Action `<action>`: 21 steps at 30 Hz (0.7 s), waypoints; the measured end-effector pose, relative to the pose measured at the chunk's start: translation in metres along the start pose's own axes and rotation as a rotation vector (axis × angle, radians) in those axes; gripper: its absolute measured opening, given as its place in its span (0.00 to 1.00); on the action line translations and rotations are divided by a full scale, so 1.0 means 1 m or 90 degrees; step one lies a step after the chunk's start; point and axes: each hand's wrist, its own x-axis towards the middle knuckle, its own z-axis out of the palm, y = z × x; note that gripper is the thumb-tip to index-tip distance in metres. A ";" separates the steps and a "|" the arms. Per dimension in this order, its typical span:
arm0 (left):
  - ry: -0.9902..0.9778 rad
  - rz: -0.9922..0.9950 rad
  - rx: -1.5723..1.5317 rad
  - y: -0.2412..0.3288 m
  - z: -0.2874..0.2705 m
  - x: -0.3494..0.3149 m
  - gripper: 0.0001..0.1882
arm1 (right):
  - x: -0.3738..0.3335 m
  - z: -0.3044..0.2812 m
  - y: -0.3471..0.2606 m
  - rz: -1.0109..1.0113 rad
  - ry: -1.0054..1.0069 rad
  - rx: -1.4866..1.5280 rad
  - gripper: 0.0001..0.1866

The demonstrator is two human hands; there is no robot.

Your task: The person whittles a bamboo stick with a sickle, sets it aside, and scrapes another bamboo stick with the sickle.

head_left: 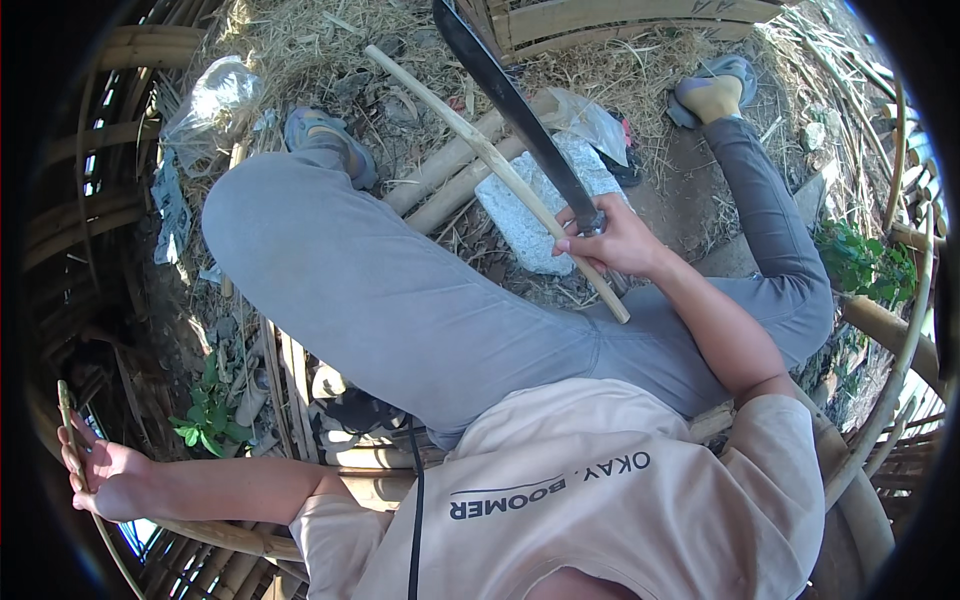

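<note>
Right hand (612, 238) at centre grips both a long knife (515, 110) and a pale stick (490, 160); the blade could slip toward the knee. Left hand (95, 470), lower left, holds a thin strip (68, 420)

Upper left of the frame, a clear plastic bag (215, 98) sits crumpled on the straw — shiny, see-through, bunched up. Below it, down the left side, a strip of grey-blue wrapper (170, 205) lies flat on the ground. Upper middle now, another clear plastic bag (592, 122) — draped at the top edge of the pale stone block, with something red beside it. No signs or screens.
</note>
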 end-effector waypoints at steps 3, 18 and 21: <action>0.022 0.002 0.014 -0.002 -0.002 0.002 0.46 | -0.002 0.000 0.000 0.006 0.014 0.007 0.14; -0.015 -0.037 -0.028 -0.011 -0.003 0.005 0.47 | -0.002 -0.002 0.000 -0.005 0.014 0.009 0.13; 0.012 -0.018 0.002 -0.016 -0.001 0.003 0.48 | -0.003 -0.002 -0.003 -0.004 0.007 -0.001 0.13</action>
